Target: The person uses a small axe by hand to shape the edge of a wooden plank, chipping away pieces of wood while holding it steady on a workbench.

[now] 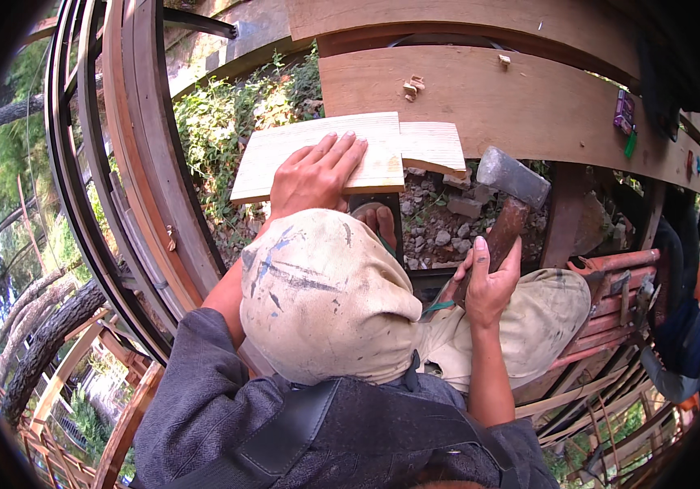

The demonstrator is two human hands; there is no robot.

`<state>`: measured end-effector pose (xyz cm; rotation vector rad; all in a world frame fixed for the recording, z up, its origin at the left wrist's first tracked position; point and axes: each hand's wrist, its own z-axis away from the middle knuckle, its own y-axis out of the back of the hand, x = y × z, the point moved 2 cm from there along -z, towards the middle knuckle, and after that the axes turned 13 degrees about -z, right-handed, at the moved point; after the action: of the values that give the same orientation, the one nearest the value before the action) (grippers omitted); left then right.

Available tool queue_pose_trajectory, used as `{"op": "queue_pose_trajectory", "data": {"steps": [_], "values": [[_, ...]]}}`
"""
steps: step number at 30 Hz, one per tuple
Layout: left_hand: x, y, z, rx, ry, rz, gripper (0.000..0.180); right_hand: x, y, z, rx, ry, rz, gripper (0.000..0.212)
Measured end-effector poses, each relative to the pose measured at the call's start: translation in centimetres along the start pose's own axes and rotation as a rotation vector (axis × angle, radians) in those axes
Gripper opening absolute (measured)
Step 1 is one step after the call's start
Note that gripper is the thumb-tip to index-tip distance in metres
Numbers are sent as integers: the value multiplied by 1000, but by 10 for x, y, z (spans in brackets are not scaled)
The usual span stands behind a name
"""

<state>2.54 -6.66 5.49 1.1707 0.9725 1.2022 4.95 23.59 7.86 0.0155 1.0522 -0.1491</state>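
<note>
My left hand [319, 171] lies flat on a pale sawn wooden board [285, 138], its fingers stretched out over the top face. Against the board's right end is a narrower pale wooden section [431, 145] with a stepped, rough lower edge; whether it is part of the same piece I cannot tell. In my right hand [492, 281] is a hammer [514, 179], its blocky grey metal head raised up and its worn brown handle in my grip. The head is apart from the board. My bent knee in stained beige trousers hides my left wrist.
Wide wooden planks [464, 90] run across the far side, with wood chips [413, 86] and a green-and-purple lighter-like item [627, 122] on top. Rubble [447, 228] lies below the gap. Long beams [142, 163] stand at left. A person [688, 326] is at far right.
</note>
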Motion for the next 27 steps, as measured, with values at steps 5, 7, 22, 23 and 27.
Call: {"op": "queue_pose_trajectory", "data": {"steps": [5,7,22,23,27], "values": [[13,-10,12,59,28,-34,79,-1,6,-1,3,26,100,26],[14,-7,7,80,37,-70,76,-4,8,2,-11,36,176,22],[36,139,-181,-360,-382,-528,19,-68,-20,-47,-60,489,788,32],[49,145,-193,-398,-424,-590,23,-62,-17,-52,-57,492,824,33],[106,145,-237,-480,-550,-732,39,-31,2,-76,-44,424,1002,37]]}}
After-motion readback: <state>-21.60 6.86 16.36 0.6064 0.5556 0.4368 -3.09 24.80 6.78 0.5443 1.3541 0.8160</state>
